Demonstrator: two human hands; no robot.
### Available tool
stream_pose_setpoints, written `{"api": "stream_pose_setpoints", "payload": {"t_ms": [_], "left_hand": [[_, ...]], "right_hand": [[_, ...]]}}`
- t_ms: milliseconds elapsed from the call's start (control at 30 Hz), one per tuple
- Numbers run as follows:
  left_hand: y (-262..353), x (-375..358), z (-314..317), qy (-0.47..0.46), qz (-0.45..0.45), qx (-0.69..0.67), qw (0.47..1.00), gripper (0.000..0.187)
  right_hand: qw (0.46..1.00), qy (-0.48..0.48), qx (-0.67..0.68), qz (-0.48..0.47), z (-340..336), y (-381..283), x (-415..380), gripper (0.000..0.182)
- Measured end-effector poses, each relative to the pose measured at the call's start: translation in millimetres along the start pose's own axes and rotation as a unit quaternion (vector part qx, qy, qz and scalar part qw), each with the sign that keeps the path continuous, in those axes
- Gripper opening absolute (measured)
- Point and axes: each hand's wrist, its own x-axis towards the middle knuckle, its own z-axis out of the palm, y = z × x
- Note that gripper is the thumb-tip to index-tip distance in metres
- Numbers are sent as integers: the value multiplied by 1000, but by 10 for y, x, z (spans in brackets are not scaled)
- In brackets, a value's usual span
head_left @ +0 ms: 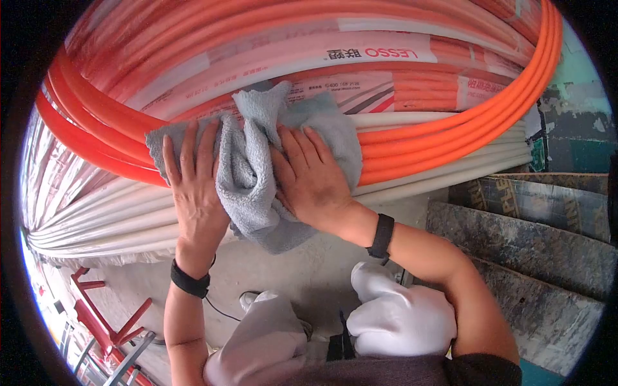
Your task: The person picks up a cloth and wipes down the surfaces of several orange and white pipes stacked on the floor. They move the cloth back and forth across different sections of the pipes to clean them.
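Observation:
A grey towel-like cloth (246, 168) is draped over a bundle of orange pipes (444, 138), its middle bunched into a thick fold. My left hand (196, 183) holds the cloth's left part against the pipes, fingers reaching over the top; its thumb is hidden by the fold. On the other side of the fold, my right hand (315, 180) grips the cloth with bent fingers close together. Both hands are near each other, and the pipes beneath the cloth are hidden. A black band (381, 236) circles my right wrist, and another black band (190, 278) my left.
Behind stand big coils wrapped in printed film (380, 55). White pipes (109, 222) run below the orange ones. Dark, worn boards (515, 257) lie to the right. A red metal frame (106, 321) stands at lower left. My knees (405, 315) are close beneath my arms.

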Motion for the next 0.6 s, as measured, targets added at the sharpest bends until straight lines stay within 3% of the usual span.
{"api": "stream_pose_setpoints", "payload": {"t_ms": [267, 367, 600], "left_hand": [[377, 29, 96, -22, -2, -38, 999, 59], [594, 51, 146, -40, -4, -57, 998, 64], [1045, 121, 279, -90, 48, -40, 994, 71]], "right_hand": [[999, 30, 12, -35, 49, 249, -237, 54], [1000, 16, -1, -12, 76, 364, -409, 46], [999, 20, 2, 35, -212, 767, -761, 50]]}}
